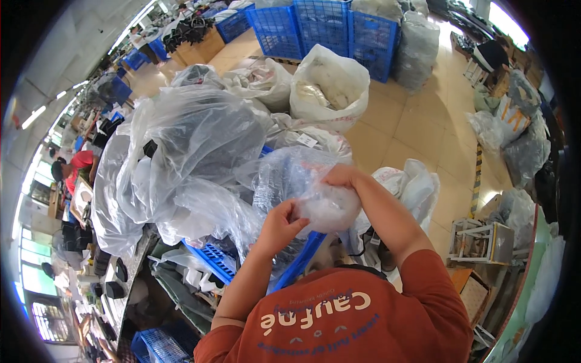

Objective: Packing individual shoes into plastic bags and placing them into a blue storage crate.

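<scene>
In front of my body I hold a crumpled clear plastic bag (330,209) above a blue plastic crate (302,260). My left hand (282,225) pinches the bag's near left side, its thumb laid along the plastic. At the far right side, my right hand (340,176) is closed on the same bag, with its fingertips partly hidden by the film. More clear plastic film (272,187) bunches in the crate just beyond my left hand. What lies inside the bag, if anything, I cannot make out.
Large translucent plastic bags (187,145) heap up at the left. White woven sacks (330,91) stand ahead, with stacked blue crates (321,30) behind. A white sack (411,187) sits to my right, near a small metal-framed stool (481,242). A person in red (82,162) is far left.
</scene>
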Demonstrator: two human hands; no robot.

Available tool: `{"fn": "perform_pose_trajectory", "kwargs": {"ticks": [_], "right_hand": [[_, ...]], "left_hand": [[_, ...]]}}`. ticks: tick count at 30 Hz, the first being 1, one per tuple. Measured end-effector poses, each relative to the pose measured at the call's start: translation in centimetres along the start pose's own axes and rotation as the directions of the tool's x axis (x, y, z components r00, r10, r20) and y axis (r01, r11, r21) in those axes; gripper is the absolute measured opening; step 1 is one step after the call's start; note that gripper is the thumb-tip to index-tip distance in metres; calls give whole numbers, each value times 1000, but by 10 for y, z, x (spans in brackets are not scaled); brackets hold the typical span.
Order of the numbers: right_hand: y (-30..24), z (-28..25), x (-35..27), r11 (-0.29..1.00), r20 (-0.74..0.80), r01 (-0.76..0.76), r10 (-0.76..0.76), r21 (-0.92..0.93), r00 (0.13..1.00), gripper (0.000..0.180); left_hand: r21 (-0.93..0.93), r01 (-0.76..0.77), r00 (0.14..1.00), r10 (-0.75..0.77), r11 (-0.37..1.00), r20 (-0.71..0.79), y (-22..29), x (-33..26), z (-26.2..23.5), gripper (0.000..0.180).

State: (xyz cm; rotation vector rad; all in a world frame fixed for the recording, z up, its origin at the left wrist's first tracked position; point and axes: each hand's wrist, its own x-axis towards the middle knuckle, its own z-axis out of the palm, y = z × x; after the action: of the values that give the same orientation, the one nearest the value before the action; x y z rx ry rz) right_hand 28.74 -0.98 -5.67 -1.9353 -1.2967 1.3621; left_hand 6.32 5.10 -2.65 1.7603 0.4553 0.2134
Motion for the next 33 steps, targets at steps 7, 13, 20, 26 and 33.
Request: {"fn": "perform_pose_trajectory", "kwargs": {"ticks": [7,13,20,26,33], "right_hand": [[42,32,77,948,-484,289,-194,130,853,51],[3,77,60,715,-703,498,-13,490,711,59],[-73,6,-52,884,-435,-18,-213,-468,875,73],[-115,-18,-85,487,115,165,-130,-858,985,41],[-112,-26,-88,237,-183,181,-944,-954,273,25]], "left_hand": [[351,-292,952,307,890,16,1,-12,6,22],[-82,-355,862,293,931,-413,-22,9,-2,5],[-257,-282,673,0,924,-739,0,8,-88,4],[185,-214,657,282,959,-700,32,8,-108,11],[-36,-288,688,181,957,-703,26,8,-142,18]]}}
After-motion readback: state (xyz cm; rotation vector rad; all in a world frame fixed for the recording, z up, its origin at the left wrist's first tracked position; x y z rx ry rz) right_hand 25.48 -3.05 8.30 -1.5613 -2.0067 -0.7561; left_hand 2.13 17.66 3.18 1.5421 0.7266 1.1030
